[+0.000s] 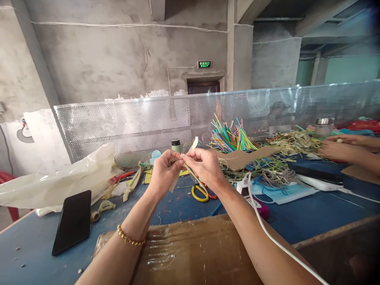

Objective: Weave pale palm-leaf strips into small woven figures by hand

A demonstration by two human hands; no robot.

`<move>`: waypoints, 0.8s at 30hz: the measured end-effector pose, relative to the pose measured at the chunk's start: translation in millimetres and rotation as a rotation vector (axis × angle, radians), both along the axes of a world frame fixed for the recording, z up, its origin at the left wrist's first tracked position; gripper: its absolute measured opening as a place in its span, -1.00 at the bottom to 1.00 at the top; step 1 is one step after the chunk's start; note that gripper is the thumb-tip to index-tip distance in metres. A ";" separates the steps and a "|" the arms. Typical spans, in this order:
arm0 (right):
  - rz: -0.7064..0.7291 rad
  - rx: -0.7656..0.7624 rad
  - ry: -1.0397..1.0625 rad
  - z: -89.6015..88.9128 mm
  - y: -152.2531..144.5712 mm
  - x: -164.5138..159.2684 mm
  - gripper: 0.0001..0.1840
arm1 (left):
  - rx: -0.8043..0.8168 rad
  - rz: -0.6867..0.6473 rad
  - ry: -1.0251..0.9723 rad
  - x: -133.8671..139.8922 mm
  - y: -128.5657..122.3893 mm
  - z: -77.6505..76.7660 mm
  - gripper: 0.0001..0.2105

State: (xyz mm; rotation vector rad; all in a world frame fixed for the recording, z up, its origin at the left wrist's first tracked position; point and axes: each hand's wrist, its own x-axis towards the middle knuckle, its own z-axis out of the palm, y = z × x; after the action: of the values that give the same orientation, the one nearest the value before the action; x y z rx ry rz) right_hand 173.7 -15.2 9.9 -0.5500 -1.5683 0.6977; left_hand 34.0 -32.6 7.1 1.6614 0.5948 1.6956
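Observation:
My left hand (166,170) and my right hand (205,166) meet over the table, each with thumb and fingers pinched together. Between them is a thin pale strip (191,171), too small to make out in detail. A cream end (194,142) curls up behind my right fingers, and a pale flap (174,183) hangs under my left hand. Scissors (200,194) with yellow and red handles lie on the table below my hands, partly hidden by my right wrist. A dark-capped bottle (175,145) stands just behind my fingers.
A brown cardboard piece (192,249) lies under my forearms, a black phone (73,221) to the left. Colourful pipe cleaners (230,136) are heaped at the back. A white cable (261,225) crosses my right arm. At the right, another person's hands (341,148) work. Perforated metal screens the far edge (133,126).

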 end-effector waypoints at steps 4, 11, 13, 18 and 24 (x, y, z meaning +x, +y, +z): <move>0.105 -0.123 0.034 1.9 -1.3 2.3 -0.66 | -0.016 0.007 0.022 0.5 -1.0 1.2 -0.86; 0.148 -0.167 0.048 4.2 -4.6 1.4 -0.68 | -0.039 -0.026 -0.019 -0.9 0.8 0.1 -0.83; 0.093 -0.131 0.045 4.4 -4.2 1.8 -0.68 | -0.065 -0.048 -0.049 -2.6 3.6 -1.0 -0.81; -0.097 0.069 0.004 3.3 0.7 6.2 -0.68 | -0.106 -0.070 -0.100 -4.5 7.4 -2.5 -0.76; -0.210 0.159 -0.145 1.5 0.4 5.8 -0.69 | -0.055 0.003 -0.061 -2.2 6.2 -2.9 -0.81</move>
State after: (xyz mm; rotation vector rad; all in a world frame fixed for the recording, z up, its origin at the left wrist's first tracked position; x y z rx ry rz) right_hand 179.6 -14.8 11.4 -0.6466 -1.6554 0.3771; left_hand 31.7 -26.4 4.2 1.5658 0.6091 1.7108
